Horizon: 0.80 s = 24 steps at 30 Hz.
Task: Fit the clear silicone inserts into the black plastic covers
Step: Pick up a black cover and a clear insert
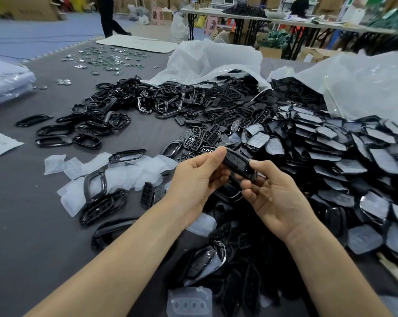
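Note:
Both hands hold one black plastic cover [238,164] above the grey table. My left hand [199,177] grips its left end with thumb on top and fingers curled below. My right hand [275,193] pinches its right end between thumb and fingers. Whether a clear insert sits inside it, I cannot tell. Loose clear silicone inserts [122,170] lie in a pile to the left, and one more clear insert [190,303] lies at the bottom edge. Covers with inserts fitted [344,156] are heaped on the right.
Black frames [97,124] are scattered at the left and back. Two open plastic bags [216,60] spill black parts [216,106] across the table [33,225]. Small metal discs [106,60] lie far back. A person walks in the background.

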Available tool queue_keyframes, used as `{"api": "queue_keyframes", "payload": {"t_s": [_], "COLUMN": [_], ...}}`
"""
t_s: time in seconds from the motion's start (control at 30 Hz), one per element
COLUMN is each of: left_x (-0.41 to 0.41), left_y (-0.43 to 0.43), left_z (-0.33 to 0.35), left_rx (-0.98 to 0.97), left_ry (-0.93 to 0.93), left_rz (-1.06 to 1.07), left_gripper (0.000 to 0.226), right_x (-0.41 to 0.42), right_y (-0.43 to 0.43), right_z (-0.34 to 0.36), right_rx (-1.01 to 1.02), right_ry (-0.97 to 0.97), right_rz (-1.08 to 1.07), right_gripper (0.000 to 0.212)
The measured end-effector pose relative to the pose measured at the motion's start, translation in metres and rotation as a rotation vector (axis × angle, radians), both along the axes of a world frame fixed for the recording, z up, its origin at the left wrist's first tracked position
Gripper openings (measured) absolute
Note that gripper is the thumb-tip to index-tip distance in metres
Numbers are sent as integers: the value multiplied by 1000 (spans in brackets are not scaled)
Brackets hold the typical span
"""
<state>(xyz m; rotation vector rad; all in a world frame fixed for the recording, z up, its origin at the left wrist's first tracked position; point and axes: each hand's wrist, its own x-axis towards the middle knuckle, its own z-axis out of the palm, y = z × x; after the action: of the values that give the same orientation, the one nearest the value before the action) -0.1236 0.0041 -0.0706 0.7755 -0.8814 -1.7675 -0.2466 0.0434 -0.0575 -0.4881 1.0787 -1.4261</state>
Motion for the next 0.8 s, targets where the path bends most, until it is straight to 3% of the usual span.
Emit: {"api": "queue_keyframes", "payload": {"t_s": [0.27, 0.6, 0.73, 0.8], "left_x": [0, 1, 1, 0], "left_y": [0, 0, 2, 4], "left_z": [0, 1, 0, -1], "left_rx": [-9, -40, -358, -487], "left_ry": [-11, -26, -325, -415], "left_rz": [10, -19, 150, 194], "left_gripper": [28, 28, 12, 15], "right_x": [3, 2, 2, 3], "right_y": [2, 2, 1, 1], "right_z": [1, -1, -2, -4], "right_rx": [-56, -77, -88, -102], "right_ry": [61, 31, 90, 142], "right_rz": [23, 38, 15, -6], "right_gripper": [17, 4, 12, 13]}}
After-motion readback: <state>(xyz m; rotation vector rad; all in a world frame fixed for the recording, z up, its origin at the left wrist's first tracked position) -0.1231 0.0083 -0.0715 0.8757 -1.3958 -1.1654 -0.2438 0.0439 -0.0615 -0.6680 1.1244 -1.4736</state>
